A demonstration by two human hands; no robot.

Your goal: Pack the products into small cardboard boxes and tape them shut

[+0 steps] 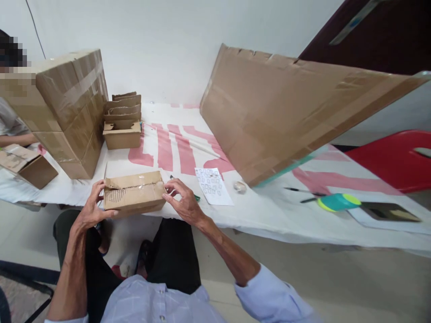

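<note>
A small cardboard box [134,195] with its top flaps folded closed lies at the table's front edge. My left hand [94,208] grips its left end, thumb along the front side and fingers at the back corner. At the right end, my right hand [183,199] holds the box with bent fingers and thumb. Just right of that hand lies a white sheet [213,186] with rows of small drawn shapes. A dark pen tip and a green end show partly behind my right hand.
Large taped boxes [72,112] stand left, beside open small boxes [121,134]. A big cardboard panel [286,112] leans at the right. Further right are a teal object [338,202] and a phone [389,211]. Another person's arm [16,140] shows far left, near a box [28,166].
</note>
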